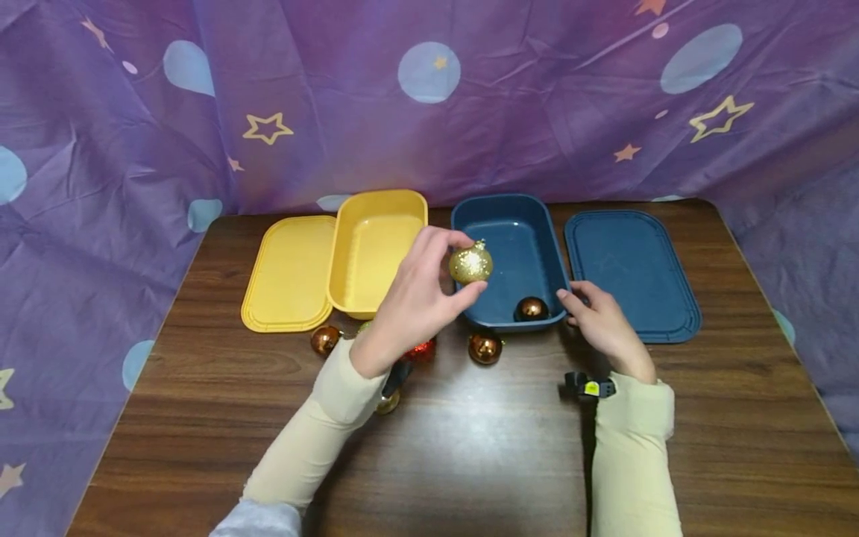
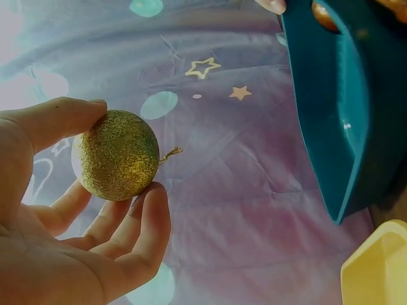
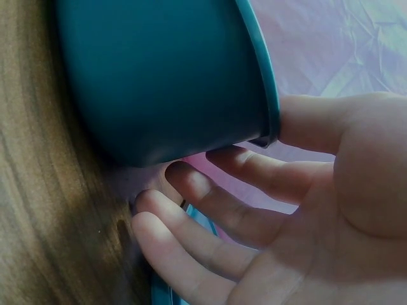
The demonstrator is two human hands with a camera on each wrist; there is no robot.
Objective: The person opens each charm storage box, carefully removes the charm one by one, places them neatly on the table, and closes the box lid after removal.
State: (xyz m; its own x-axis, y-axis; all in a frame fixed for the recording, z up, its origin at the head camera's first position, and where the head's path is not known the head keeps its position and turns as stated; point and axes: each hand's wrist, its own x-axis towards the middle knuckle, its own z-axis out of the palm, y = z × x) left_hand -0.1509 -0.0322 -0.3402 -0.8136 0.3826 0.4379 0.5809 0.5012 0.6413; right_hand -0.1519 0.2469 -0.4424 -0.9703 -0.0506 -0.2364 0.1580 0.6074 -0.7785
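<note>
The left hand (image 1: 417, 302) is partly open, its thumb and fingertips pinching a glittery gold ball (image 1: 470, 266). The ball hangs in the air over the left side of the blue box (image 1: 499, 257), with its cap and a short gold cord showing in the left wrist view. The right hand (image 1: 602, 324) is half curled and grips the blue box at the corner nearest the tabletop's right and near edges: the thumb is on the rim, the fingers bent along the outside of the wall

The blue box stands near the middle of the tabletop's far edge and contains one shiny brown ball (image 1: 532, 308) in its near right corner. A second brown ball (image 1: 485, 348) lies on the tabletop (image 1: 483, 462) just outside the box's near wall. Toward the far right corner of the tabletop lies the blue lid (image 1: 634, 276); toward the far left corner lies the yellow lid (image 1: 288, 276), with the yellow box (image 1: 372, 250) just beside it

A third brown ball (image 1: 326, 340) rests just nearer than the yellow lid. A red ball (image 1: 421, 351) and a smaller-looking gold ball (image 1: 388, 403) are partly hidden by the left wrist. Beyond the far edge hangs a purple cloth (image 1: 537, 127) with stars and pale blue dots
</note>
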